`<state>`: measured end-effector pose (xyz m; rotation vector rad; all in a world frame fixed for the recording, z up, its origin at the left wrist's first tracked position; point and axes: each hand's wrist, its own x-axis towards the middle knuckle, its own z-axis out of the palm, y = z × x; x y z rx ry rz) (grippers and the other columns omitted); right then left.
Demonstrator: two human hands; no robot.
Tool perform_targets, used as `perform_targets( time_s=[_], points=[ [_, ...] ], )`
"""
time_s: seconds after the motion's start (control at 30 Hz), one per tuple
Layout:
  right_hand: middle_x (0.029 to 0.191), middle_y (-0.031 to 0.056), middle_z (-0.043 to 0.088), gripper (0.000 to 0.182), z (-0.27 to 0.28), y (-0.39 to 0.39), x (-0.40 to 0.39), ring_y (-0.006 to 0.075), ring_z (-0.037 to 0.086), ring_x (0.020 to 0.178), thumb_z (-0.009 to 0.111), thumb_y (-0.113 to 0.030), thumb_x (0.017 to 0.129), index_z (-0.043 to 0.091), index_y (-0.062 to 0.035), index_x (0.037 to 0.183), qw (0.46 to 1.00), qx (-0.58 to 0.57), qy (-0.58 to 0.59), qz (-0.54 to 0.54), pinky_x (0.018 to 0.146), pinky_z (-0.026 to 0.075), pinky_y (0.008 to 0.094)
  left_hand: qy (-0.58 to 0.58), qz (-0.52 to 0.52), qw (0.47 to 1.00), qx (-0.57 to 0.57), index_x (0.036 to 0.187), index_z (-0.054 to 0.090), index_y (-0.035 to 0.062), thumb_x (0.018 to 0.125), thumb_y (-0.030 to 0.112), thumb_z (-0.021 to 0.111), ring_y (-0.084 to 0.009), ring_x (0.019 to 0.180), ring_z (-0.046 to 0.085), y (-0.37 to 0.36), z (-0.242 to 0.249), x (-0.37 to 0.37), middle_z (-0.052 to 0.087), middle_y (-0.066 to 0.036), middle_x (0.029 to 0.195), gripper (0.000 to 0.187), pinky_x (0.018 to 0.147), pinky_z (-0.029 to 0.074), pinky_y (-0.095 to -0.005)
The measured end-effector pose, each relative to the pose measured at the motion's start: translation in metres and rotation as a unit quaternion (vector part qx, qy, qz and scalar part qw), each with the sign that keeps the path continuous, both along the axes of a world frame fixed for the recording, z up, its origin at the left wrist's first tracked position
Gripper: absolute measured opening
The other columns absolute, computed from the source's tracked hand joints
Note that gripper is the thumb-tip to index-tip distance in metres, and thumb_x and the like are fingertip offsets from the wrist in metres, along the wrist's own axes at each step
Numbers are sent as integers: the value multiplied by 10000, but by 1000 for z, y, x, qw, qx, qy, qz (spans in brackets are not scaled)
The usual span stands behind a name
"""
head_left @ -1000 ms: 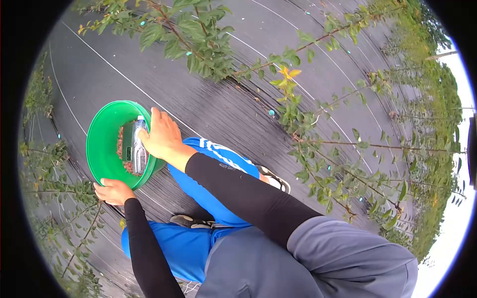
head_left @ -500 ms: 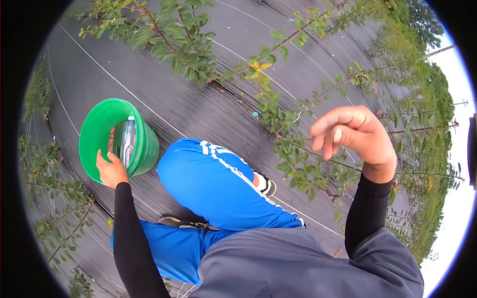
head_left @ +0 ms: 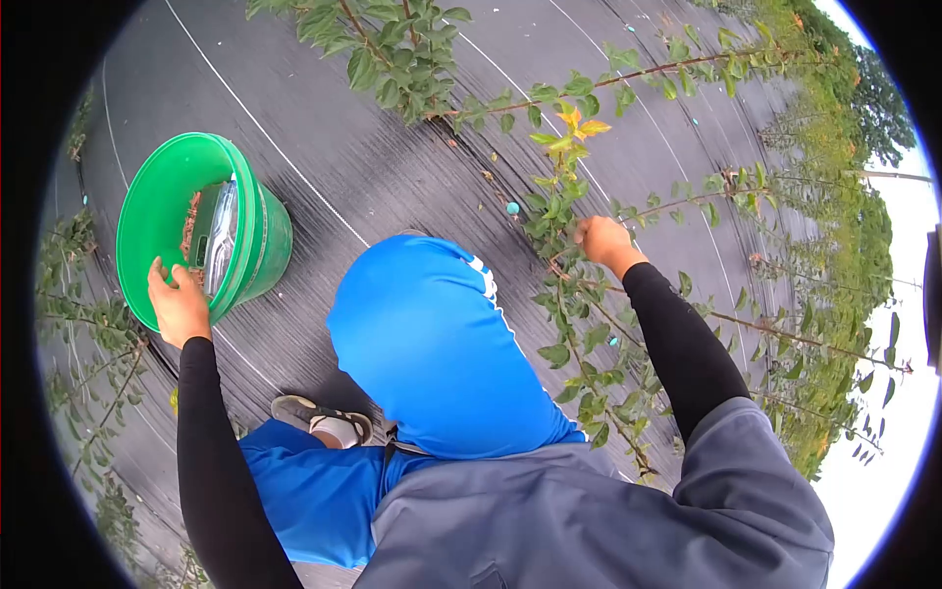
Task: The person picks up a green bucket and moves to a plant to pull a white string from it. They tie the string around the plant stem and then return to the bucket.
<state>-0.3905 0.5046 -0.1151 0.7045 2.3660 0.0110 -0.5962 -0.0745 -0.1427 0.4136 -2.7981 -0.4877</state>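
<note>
A green bucket (head_left: 267, 245) stands on the dark ground cover to my left. In it lie a clear plastic bottle (head_left: 225, 224), a reddish-brown strip (head_left: 190, 231) and a dark flat piece that I cannot identify. My left hand (head_left: 180, 302) is at the bucket's near rim, its fingers apart and reaching over the opening, with nothing seen in them. My right hand (head_left: 608, 245) is closed among the leaves of a young leafy plant (head_left: 549, 231). Whatever its fingers pinch is hidden. Yellow-orange leaves (head_left: 579, 128) grow just above that hand.
Black woven ground cover (head_left: 324, 128) with white lines spreads beneath me. Long thin branches (head_left: 785, 344) reach out on the right, and more plants (head_left: 98, 334) grow at the left. My bent knee (head_left: 412, 314) in blue trousers lies between the bucket and the plant.
My right hand has moved down and away from me into the plant, and its fingers have closed. My left hand stays at the bucket's rim. The whole view has shifted slightly.
</note>
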Motion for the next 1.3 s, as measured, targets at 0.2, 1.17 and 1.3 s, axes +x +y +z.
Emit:
perform_targets(
  time_s=[0.2, 1.17, 1.3],
  points=[
    [910, 129, 671, 181, -9, 8, 20, 313, 640, 903, 599, -176, 779, 664, -192, 947, 997, 58, 50, 10, 764, 498, 427, 14, 0, 999, 36, 1266, 486, 100, 878, 310, 485, -206, 921, 617, 4, -3, 5, 588, -67, 1157, 441, 799, 468, -368],
    [887, 86, 588, 147, -45, 76, -32, 266, 611, 871, 434, -83, 866, 519, -56, 983, 440, -360, 500, -653, 722, 495, 424, -4, 27, 998, 61, 1222, 522, 153, 855, 290, 494, -173, 817, 640, 14, 18, 10, 649, 15, 1014, 392, 756, 473, -356],
    [834, 72, 569, 108, -38, 83, -34, 204, 566, 788, 409, -97, 875, 499, -61, 922, 346, -462, 514, -635, 679, 477, 362, -8, 25, 998, 53, 1221, 522, 145, 858, 295, 487, -178, 837, 639, 14, 17, 10, 648, 10, 1035, 394, 771, 469, -355]
  ],
)
